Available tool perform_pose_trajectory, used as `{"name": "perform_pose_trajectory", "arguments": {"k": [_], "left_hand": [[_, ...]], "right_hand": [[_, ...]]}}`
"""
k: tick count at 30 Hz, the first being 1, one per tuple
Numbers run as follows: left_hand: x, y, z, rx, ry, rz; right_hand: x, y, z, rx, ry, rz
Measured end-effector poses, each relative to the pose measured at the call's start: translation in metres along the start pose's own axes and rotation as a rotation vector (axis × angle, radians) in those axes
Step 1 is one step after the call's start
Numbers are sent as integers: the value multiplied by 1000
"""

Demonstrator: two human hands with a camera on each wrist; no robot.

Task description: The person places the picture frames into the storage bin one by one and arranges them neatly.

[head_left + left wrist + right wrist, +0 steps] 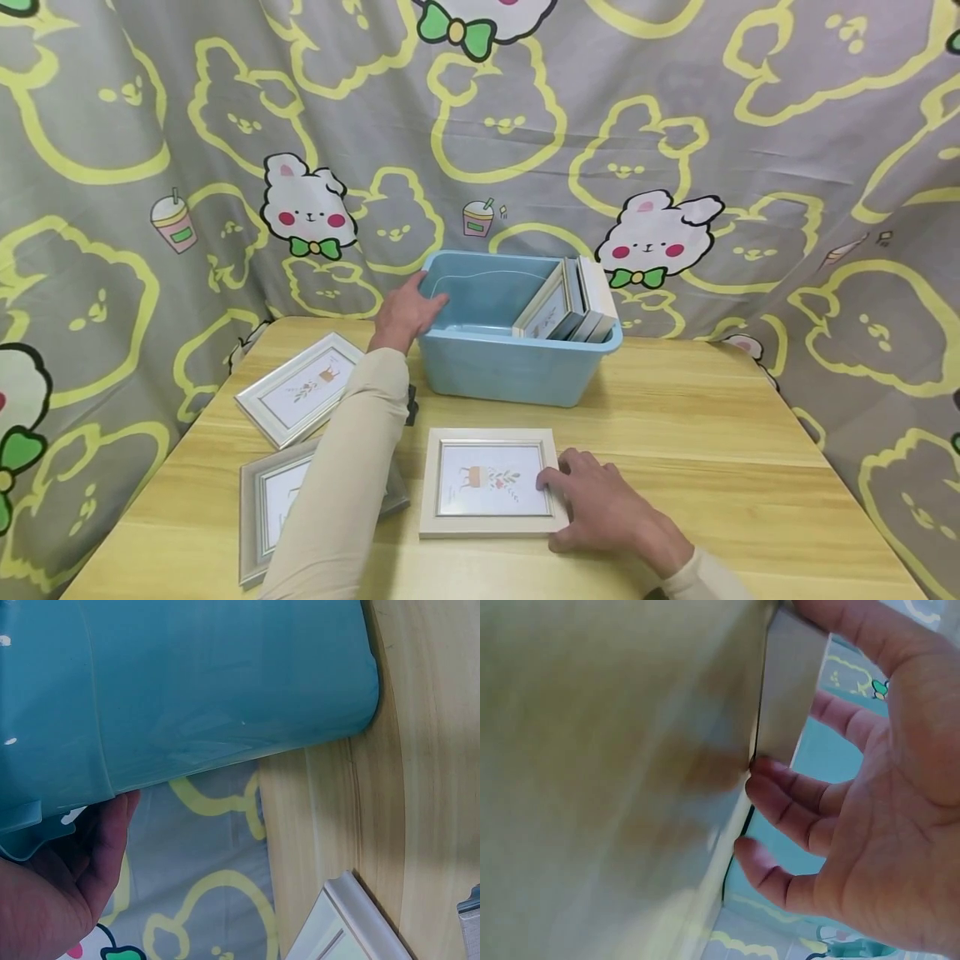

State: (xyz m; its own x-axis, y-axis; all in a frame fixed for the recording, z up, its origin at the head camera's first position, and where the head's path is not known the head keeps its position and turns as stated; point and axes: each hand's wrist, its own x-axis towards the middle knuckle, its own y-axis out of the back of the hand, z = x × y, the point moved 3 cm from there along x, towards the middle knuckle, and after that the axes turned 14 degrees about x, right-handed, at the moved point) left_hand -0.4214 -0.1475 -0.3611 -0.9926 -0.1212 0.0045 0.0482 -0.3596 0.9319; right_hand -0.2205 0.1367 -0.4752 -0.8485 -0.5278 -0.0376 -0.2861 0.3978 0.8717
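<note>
At the left end of a light-blue plastic bin, my left hand grips the rim, thumb over the inner side. The left wrist view shows curled fingers beneath the bin's rim, outside its wall. A cream picture frame lies flat on the table, its plant print facing up. My right hand holds this frame by its right edge, with the thumb near the lower corner. In the right wrist view, bent fingertips touch the frame's side edge.
Several picture frames lean together in the bin's right end. On the table's left lie a white frame and a grey frame, the latter partly under my left sleeve. A small dark object shows beside that sleeve. A patterned curtain hangs behind.
</note>
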Motion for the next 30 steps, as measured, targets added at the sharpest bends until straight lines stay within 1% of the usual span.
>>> {"name": "perform_pose_trajectory", "arguments": {"k": [6,10,15,19,21,26,30], "left_hand": [[0,-1,-1,-4,-1,3],[1,-1,-1,1,-3,1],[2,-1,-1,-4,5,-7],[2,-1,-1,-8,10,-8],[2,-1,-2,-6,10,-8],[1,0,-2,-1,9,-6],[1,0,-1,-9,6,-4]], "right_hand": [[-3,-4,-3,-2,9,-29],[-7,-5,-4,1,38,-8],[-9,-5,-3,-42,48,33],[-9,-3,-2,-61,54,41],[-9,-2,-2,-40,58,39],[-9,1,-1,58,76,43],[-10,3,-1,91,60,37]]}}
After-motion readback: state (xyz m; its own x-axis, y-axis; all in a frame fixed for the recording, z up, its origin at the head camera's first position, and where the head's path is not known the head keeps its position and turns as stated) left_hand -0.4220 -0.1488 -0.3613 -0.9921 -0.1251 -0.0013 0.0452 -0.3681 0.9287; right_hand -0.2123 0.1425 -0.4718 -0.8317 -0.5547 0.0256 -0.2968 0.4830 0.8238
